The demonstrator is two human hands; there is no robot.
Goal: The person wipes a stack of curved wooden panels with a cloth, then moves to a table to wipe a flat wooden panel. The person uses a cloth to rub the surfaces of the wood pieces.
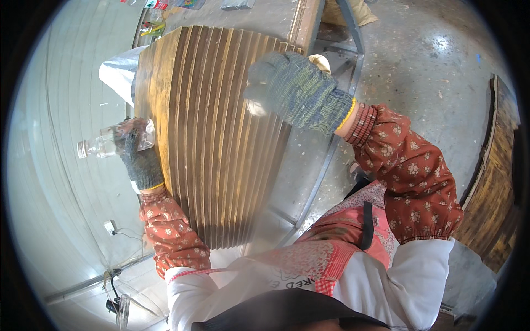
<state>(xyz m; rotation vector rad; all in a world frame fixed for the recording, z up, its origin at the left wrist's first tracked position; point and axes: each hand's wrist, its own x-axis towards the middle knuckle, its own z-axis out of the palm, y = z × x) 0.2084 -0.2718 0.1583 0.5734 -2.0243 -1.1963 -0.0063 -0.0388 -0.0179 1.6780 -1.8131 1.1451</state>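
A large brown wooden panel with many parallel ridges [212, 143] lies in front of me. My left hand [142, 160], in a dark knitted glove, is closed round a clear bottle [105, 144] at the panel's left edge. The bottle lies sideways, its cap pointing left. Over the panel's upper right part is my right hand [301, 91], in a grey-green knitted glove with a yellow cuff. Its fingers are curled and partly blurred. Out of that grip shows a whitish wad like a cloth [320, 63], with another pale bit by the fingertips.
A metal frame [331, 146] runs along the panel's right side. Beyond the panel is a grey tabletop [265, 15] bearing a small grey block [237, 4]. White sheeting [118, 71] pokes out at the far left. Another brown wooden panel [488, 193] stands at right.
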